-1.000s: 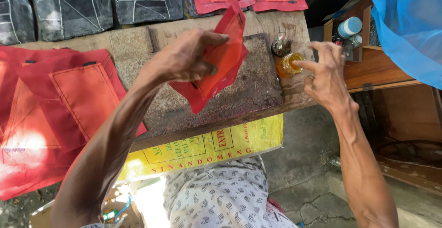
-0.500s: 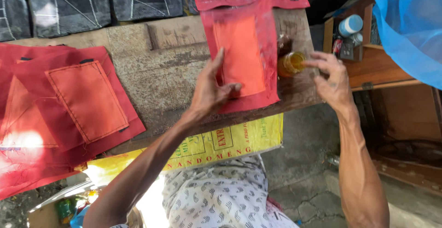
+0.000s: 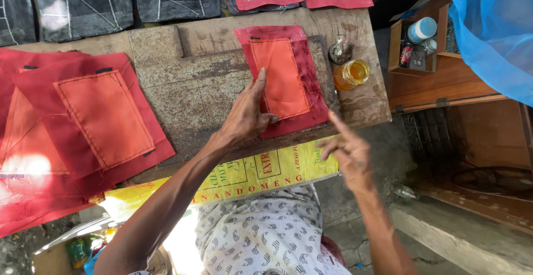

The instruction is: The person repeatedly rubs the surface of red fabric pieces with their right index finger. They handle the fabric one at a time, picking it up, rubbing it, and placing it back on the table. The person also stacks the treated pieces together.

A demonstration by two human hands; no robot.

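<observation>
Right hand (image 3: pixel 351 155) has left the glue jar (image 3: pixel 351 74), fingers loose, empty; left hand (image 3: pixel 248 115) flat, should keep pressing the red pocket panel (image 3: pixel 284 78) evenly

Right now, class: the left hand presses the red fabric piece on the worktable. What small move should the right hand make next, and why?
Probably bring the right hand down onto the near right edge of the red fabric piece. The left hand pins only its left side, and the right hand hovers just off that edge with its forefinger extended towards it.
</observation>
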